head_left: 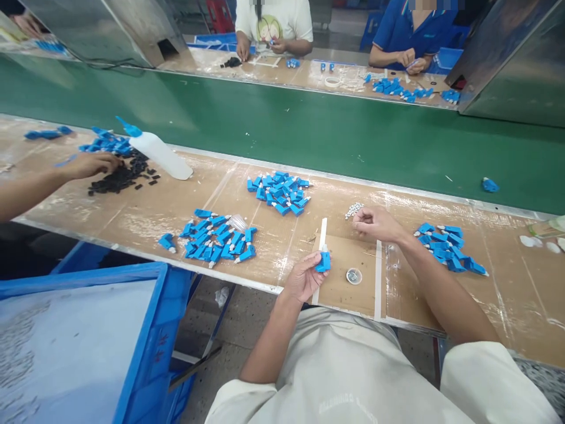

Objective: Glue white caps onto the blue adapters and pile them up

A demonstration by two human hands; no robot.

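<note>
My left hand (304,278) grips a small blue plastic part with a white tip (323,261) over the near edge of the bench. Farther right, my right hand (375,224) is closed, thumb and fingers together, beside a little pile of small whitish pieces (353,211). Whether something sits in its fingertips is too small to make out. Between my forearms a small round dish (354,276) holds tiny metal bits. Matching blue parts lie in a heap (280,192) ahead, another heap (218,237) to the left and a third (451,247) by my right forearm.
A white squeeze bottle with a blue nozzle (161,154) lies tilted near black pieces (119,176), where a co-worker's hand (95,165) reaches. Beyond runs a green belt (309,126) carrying one blue part (489,185). Two people work opposite. A blue crate (145,341) stands at lower left.
</note>
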